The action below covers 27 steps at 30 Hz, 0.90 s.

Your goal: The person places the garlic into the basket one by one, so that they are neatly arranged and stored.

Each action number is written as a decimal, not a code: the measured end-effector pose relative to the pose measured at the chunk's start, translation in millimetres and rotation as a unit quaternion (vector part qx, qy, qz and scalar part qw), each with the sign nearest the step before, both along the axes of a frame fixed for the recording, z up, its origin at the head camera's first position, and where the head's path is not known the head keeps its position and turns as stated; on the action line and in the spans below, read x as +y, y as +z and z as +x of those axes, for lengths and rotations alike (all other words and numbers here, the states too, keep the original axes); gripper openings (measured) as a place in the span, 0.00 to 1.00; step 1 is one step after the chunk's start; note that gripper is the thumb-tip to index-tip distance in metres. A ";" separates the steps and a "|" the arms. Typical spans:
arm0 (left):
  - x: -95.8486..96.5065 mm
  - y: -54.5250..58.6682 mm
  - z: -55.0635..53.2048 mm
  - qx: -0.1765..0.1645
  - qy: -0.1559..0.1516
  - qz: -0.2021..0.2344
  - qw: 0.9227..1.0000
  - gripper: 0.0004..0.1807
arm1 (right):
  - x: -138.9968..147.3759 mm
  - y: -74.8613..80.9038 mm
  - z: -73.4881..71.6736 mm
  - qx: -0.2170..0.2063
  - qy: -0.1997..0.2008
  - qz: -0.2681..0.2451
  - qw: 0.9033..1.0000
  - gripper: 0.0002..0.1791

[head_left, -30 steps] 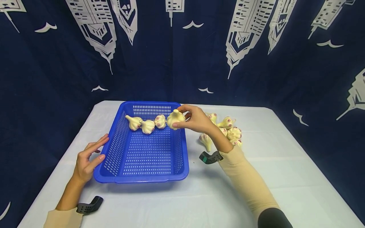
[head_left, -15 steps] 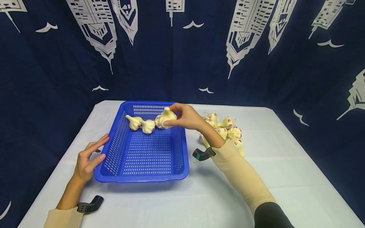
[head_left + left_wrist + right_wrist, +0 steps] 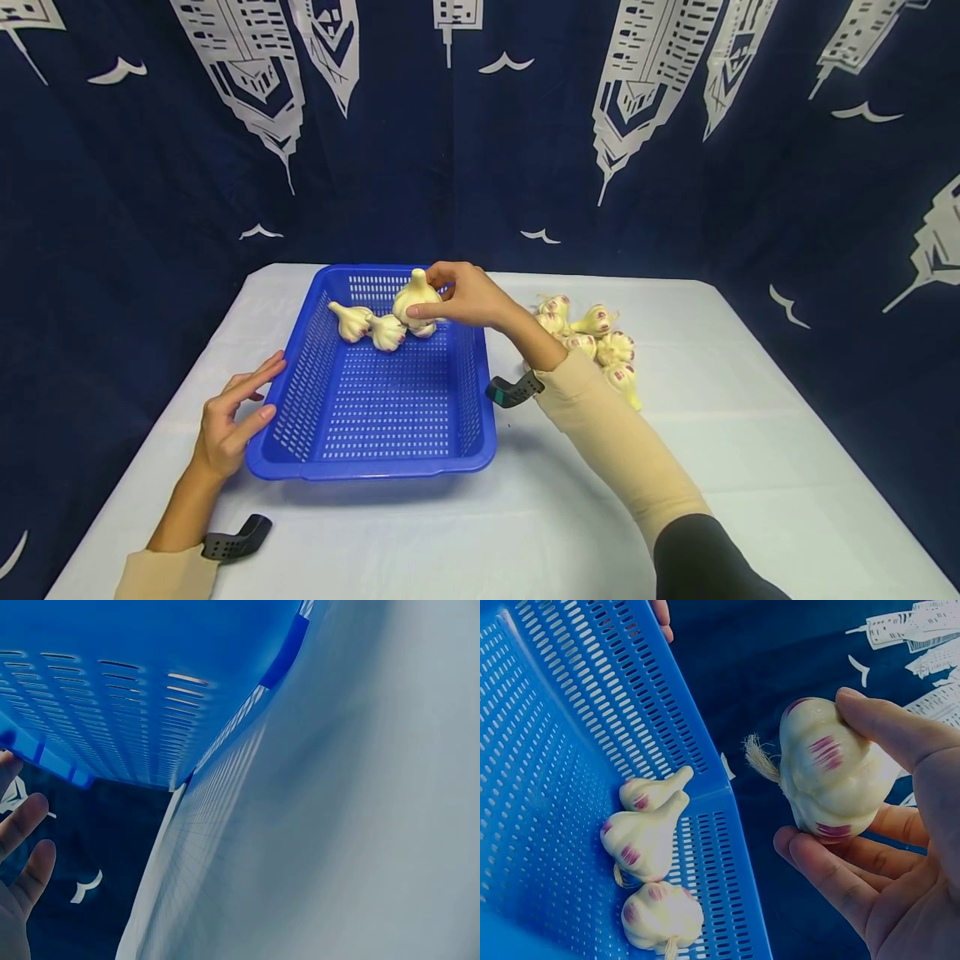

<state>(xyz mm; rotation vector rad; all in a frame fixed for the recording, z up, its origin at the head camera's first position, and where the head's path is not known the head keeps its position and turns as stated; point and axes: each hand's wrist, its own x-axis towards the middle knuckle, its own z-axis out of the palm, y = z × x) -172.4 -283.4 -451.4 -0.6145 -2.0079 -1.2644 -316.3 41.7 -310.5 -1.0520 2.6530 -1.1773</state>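
Observation:
My right hand (image 3: 468, 293) pinches a garlic bulb (image 3: 414, 297) by its sides, stem up, over the far part of the blue basket (image 3: 371, 469). In the right wrist view, thumb and fingers close around this cream bulb with purple streaks, and its root tuft (image 3: 762, 759) sticks out. Three other garlic bulbs sit in the basket: one at the far left (image 3: 351, 322), one beside it (image 3: 387, 332), and a third (image 3: 422, 330) partly covered by the held bulb. At the basket's left rim, my left hand (image 3: 228, 421) rests with straight, spread fingers and the thumb against the edge.
Several garlic bulbs (image 3: 617, 347) lie in a loose group on the white table (image 3: 720, 450), right of the basket and partly behind my right forearm. A dark blue curtain (image 3: 450, 183) with white prints hangs behind the table.
My right hand has carried the garlic bulb leftward and slightly up, from the basket's right rim to above the third bulb. My left hand and the basket have stayed in place.

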 end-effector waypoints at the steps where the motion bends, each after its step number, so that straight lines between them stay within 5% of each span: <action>1: -0.1 0.3 0.2 -0.002 -0.001 0.000 1.000 0.29 | -2.1 0.6 -0.6 0.003 -0.002 0.005 1.000 0.29; 27: -1.6 -0.6 -1.8 0.019 0.000 -0.009 1.000 0.30 | -42.8 0.7 -15.2 -0.023 -0.025 0.087 0.996 0.30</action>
